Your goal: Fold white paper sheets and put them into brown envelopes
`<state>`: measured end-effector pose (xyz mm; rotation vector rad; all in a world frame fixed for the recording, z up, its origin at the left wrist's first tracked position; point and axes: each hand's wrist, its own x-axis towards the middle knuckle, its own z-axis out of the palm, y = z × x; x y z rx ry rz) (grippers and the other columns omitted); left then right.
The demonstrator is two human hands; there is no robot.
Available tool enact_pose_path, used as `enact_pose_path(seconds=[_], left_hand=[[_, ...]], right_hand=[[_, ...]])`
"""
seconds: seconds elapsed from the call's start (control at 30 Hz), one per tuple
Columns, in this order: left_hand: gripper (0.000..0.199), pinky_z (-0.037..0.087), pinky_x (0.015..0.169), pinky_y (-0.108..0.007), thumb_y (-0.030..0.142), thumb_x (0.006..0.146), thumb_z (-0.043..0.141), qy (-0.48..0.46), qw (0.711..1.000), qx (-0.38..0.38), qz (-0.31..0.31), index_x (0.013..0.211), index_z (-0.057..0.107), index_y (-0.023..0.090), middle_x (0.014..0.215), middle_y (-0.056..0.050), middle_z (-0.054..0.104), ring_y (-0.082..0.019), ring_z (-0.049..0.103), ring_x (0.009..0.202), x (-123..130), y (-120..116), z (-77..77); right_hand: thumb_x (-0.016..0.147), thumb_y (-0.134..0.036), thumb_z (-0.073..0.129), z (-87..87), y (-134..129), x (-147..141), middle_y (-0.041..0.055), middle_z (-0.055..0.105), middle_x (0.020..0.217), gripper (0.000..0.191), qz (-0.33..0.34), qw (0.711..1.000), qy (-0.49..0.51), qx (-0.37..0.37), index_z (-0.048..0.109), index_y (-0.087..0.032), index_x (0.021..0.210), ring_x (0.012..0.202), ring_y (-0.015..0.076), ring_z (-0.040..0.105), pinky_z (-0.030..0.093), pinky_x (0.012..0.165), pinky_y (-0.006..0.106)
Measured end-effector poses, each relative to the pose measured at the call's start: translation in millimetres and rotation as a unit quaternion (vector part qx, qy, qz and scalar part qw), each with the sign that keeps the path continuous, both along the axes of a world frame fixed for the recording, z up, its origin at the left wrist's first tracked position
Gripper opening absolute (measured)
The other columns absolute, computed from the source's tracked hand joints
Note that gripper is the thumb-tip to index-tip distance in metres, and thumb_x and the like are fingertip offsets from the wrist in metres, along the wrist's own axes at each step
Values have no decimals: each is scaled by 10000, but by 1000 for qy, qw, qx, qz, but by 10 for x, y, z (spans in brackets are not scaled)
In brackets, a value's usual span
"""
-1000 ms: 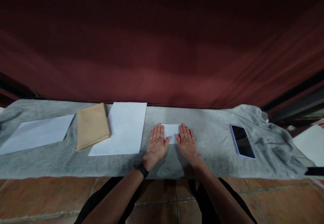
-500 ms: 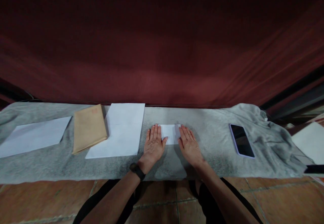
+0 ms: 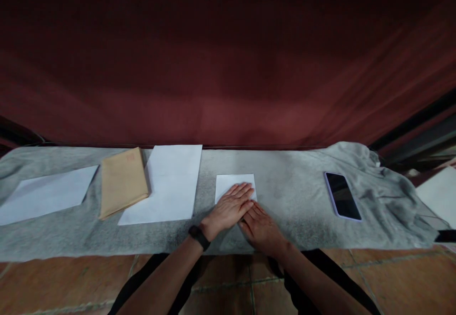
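A small white piece of paper [image 3: 225, 182], looking folded, lies flat on the grey cloth in front of me. My left hand [image 3: 231, 204] rests across its lower part, palm down with the fingers stretched out to the right. Just below and to the right, my right hand [image 3: 261, 224] lies flat at the paper's near right corner, its fingertips meeting the fingers of my left hand. Neither hand grips anything. The paper's lower right portion is hidden beneath the hands.
To the left lie a large white sheet [image 3: 171, 182], a brown envelope [image 3: 123, 182] overlapping it, and another white sheet [image 3: 50, 191]. A phone [image 3: 342, 196] in a lilac case lies on the right. Grey cloth [image 3: 292, 182] covers the bench; a dark red curtain [image 3: 221, 120] hangs behind.
My left hand has slid rightward across the paper. My right hand has drawn down toward me from the right edge, and the two hands now meet.
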<state>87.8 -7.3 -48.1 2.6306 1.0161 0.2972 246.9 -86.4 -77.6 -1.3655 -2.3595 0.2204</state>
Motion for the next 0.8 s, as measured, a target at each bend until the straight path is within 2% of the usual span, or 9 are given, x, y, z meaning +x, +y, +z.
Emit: enact_pose_path(seconds=[0.27,0.4,0.47,0.6,0.7,0.8], left_hand=[[510,197,1274,-415,395,1083,217,6,1000,9,23,1526,429,258,1611,8,396,-146,282,1524,137,177,-113],[517,201,1272,-426,390,1081,208,8,999,29,32,1531,424,253,1605,-3,410,-153,294,1521,189,238,-172],[520,199,1272,-430,383,1080,210,8,998,42,35,1537,413,242,1610,-12,403,-156,284,1525,200,247,-199],[511,187,1275,-429,336,1068,259,16,996,69,45,1542,400,207,1620,-38,386,-169,268,1532,216,232,-233],[509,190,1276,-431,317,1057,300,18,995,81,53,1540,400,193,1615,-54,393,-183,279,1529,232,217,-230],[518,208,1273,-423,327,1052,321,19,996,77,38,1541,394,176,1612,-78,395,-184,295,1523,240,188,-212]], right_hand=[[965,-241,542,131,9,14,148,634,1386,405,24,999,26,-30,612,-118,1345,1355,265,530,405,1184,464],[975,-179,482,173,60,74,104,681,1313,348,28,998,52,-36,662,-173,1273,1258,231,598,436,1151,427],[972,-154,458,169,82,116,81,709,1245,332,6,997,73,-33,693,-200,1201,1179,217,634,477,1098,399],[1001,-191,419,137,152,226,83,734,1095,309,-95,991,94,-17,716,-207,1085,1033,220,668,533,977,379],[1034,-255,380,128,232,316,93,722,1133,344,-140,985,96,-17,693,-206,1166,1071,229,662,533,977,391],[1058,-306,332,129,313,383,103,652,1352,424,-131,987,93,-15,597,-195,1370,1258,231,595,490,1072,420]])
